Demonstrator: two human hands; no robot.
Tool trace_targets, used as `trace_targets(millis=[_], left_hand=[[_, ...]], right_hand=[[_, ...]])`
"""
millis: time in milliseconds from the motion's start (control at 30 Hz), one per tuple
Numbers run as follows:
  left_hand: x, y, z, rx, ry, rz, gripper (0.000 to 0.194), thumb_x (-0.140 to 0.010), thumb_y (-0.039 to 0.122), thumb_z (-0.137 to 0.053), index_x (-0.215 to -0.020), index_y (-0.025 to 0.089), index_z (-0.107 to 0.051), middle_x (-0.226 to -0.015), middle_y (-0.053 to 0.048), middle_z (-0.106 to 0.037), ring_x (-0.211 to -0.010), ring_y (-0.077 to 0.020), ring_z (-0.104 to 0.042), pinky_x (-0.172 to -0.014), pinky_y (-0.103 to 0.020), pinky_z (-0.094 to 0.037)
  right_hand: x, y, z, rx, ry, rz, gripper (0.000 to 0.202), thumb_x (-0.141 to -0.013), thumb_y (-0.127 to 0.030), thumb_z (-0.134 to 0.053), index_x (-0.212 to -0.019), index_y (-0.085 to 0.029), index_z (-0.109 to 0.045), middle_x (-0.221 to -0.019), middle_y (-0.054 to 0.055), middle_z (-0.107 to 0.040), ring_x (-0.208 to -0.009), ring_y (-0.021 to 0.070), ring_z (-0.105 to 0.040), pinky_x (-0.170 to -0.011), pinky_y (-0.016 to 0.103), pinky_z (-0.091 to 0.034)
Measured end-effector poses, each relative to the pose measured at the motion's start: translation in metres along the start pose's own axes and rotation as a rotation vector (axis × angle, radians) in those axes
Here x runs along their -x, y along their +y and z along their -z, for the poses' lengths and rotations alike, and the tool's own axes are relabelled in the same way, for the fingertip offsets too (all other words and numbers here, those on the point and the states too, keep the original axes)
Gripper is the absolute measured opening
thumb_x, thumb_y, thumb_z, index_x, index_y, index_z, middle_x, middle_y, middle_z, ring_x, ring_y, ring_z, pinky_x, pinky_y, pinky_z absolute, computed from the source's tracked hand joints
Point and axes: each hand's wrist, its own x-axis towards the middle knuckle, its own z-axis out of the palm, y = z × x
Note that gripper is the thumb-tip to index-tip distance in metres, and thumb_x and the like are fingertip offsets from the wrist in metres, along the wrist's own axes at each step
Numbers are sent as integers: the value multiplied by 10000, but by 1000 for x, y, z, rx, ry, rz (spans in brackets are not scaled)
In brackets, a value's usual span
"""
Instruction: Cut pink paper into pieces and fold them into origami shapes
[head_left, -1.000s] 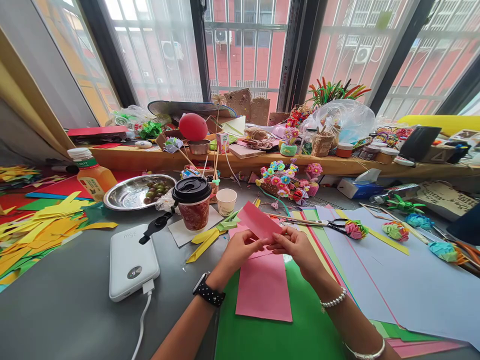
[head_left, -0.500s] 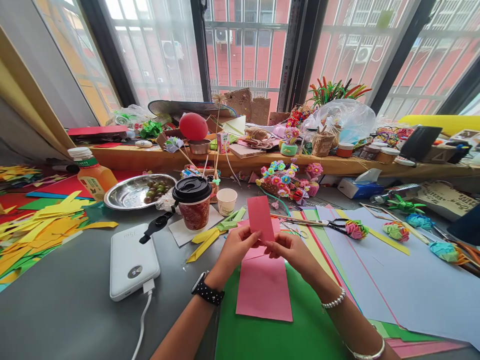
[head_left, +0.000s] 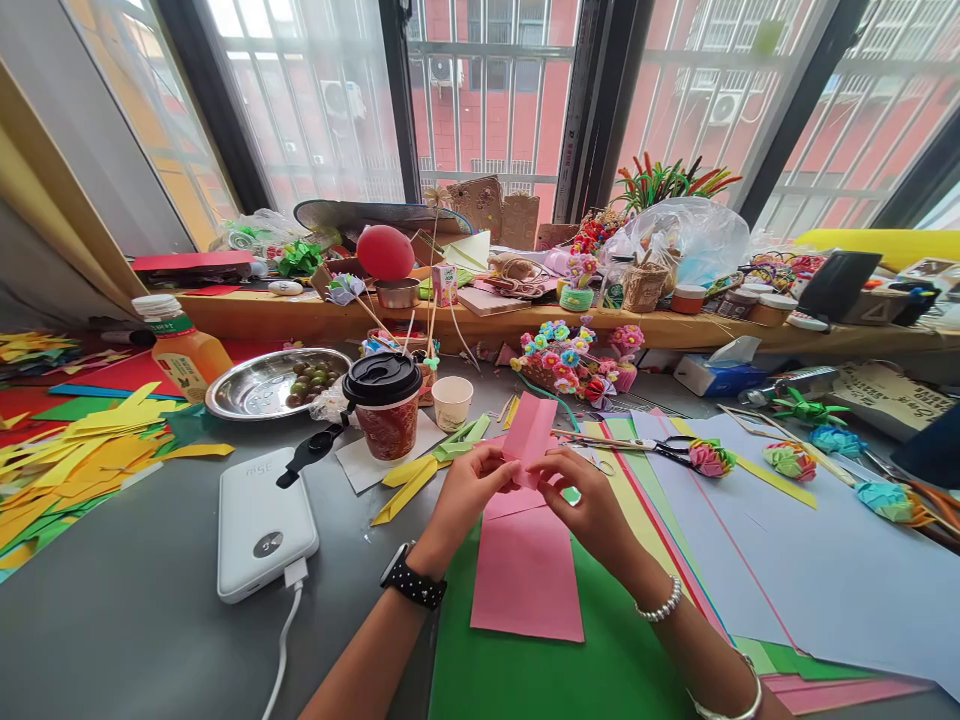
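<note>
Head: pink paper (head_left: pixel 531 428), creased lengthwise.

Grey table (head_left: pixel 150 640) bearing white power bank (head_left: pixel 266 520)

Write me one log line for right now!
left hand: pinching folded pink paper strip | right hand: fingers at its lower end | below: flat pink paper rectangle on smooth green sheet

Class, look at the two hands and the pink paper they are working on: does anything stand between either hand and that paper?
Nothing visible does: the left hand and right hand both touch the folded pink paper.
</note>
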Motion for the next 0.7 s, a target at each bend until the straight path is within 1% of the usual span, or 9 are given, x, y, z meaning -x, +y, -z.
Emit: trace_targets(millis=[100,167,300,467,600,700], left_hand=[[1,-1,0,16,22,15,326,-654,270,-603,-916,119,-481,-620,8,-580,-596,-130,-570,-595,-243,-442],[1,0,0,7,16,9,375,-657,273,-602,-970,125,-457,-605,13,-580,-597,-138,-580,-594,-250,-444],[1,0,0,-18,-4,-20,377,-666,267,-596,-989,132,-454,-586,19,-579,-597,-139,-584,-586,-243,-441],[2,1,-1,-34,-7,-35,378,-675,264,-591,-996,131,-444,-589,15,-587,-595,-137,-587,-587,-243,-446],[3,2,-2,-28,-22,-33,409,-675,277,-596,-1016,125,-431,-611,-1,-600,-606,-147,-596,-603,-261,-455],[4,3,-3,-5,-32,-31,439,-665,278,-609,-1029,117,-422,-619,-12,-607,-607,-153,-598,-608,-271,-459]], right_hand=[[0,0,1,23,-25,4,141,-747,-163,-471,-808,-219,-585,-782,22,-539,-680,133,-540,-563,243,-465],[0,1,2,17,-36,1,131,-752,-179,-487,-804,-222,-599,-766,21,-544,-681,137,-540,-565,247,-467],[-1,2,4,-14,-47,6,128,-759,-219,-514,-826,-226,-623,-753,23,-557,-695,142,-543,-585,250,-466],[-1,4,5,7,-36,-18,125,-747,-281,-543,-799,-231,-645,-699,15,-566,-643,139,-526,-573,257,-441],[-2,6,5,-94,-29,-70,136,-753,-294,-532,-789,-215,-637,-736,27,-599,-685,146,-542,-589,252,-457],[-2,7,5,-122,-14,-108,134,-751,-290,-533,-763,-202,-635,-732,33,-614,-682,150,-550,-578,248,-460]])
